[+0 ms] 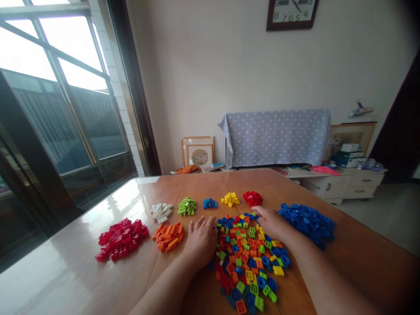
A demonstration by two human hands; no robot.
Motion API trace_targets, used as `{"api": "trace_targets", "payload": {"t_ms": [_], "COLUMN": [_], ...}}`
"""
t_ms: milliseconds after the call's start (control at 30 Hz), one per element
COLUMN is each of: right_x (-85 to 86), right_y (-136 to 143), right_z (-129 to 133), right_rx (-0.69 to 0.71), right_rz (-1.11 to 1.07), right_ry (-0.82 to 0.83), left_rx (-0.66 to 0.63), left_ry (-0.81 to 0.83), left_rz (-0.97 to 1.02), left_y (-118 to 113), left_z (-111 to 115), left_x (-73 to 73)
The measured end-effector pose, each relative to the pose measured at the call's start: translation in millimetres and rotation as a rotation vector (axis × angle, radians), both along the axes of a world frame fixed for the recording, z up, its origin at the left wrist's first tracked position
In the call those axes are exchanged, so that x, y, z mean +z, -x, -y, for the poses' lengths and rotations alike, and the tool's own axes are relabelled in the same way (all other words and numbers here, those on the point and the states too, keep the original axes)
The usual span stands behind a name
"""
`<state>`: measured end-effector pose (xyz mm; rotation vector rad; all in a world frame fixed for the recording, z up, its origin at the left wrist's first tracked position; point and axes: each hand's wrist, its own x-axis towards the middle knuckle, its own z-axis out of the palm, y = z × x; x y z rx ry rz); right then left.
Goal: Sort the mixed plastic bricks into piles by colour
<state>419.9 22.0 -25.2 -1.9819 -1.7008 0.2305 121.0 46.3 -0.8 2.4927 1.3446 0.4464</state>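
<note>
A loose spread of mixed toy building bricks (244,253) in red, orange, green, yellow and blue lies between my forearms on the table. My left hand (202,238) rests at the left edge of this spread, palm down with its fingers stretched out and nothing seen in it. Just left of it is a pile of orange bricks (169,237). At the far right edge of the spread, my right hand (269,220) reaches in, fingertips extended close to the bricks and just below a small red pile (252,198). Its underside is hidden.
On the wooden table (210,183) are piles of white bricks (161,212), green bricks (187,206), small blue bricks (210,203), yellow bricks (230,199), crimson bricks (122,237) and a large blue pile (307,222). A low cabinet (348,186) stands behind.
</note>
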Motion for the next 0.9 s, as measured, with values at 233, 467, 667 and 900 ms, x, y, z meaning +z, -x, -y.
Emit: {"api": "trace_targets", "payload": {"t_ms": [233, 467, 667, 900], "right_x": [6.5, 0.1, -5.9, -18.1], "right_y": [2, -1, -5, -16], "right_z": [4, 1, -1, -7], "right_rx": [-0.008, 0.061, 0.096, 0.107], "right_rz": [0.03, 0.046, 0.066, 0.067], "right_ry": [-0.022, -0.047, -0.06, -0.027], "left_rx": [0.034, 0.021, 0.145, 0.159], "left_ry": [-0.094, -0.141, -0.126, -0.12], "left_rz": [0.005, 0.034, 0.079, 0.117], "left_y": [4, 5, 4, 7], "left_z": [-4, -10, -12, -10], "left_x": [-0.8, -7.9, -10.0, -10.3]}}
